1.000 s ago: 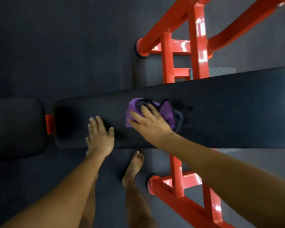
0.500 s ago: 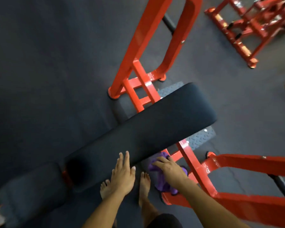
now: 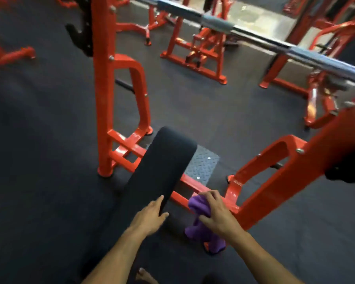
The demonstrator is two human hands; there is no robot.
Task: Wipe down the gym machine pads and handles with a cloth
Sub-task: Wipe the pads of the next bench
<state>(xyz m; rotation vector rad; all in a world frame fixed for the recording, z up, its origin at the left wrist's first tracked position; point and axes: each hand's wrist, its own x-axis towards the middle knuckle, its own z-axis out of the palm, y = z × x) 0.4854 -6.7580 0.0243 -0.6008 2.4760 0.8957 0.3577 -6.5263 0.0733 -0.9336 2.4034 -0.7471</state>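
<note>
Purple cloth is bunched in my right hand, the grip curled round its upper part while the rest hangs down beside the red frame. It sits just off the right edge of the black bench pad, not touching it as far as I can tell. My left hand rests on the near right edge of the pad, fingers straight along the top and thumb down over the side, holding nothing. A steel barbell crosses above. A bare foot shows on the dark rubber floor.
</note>
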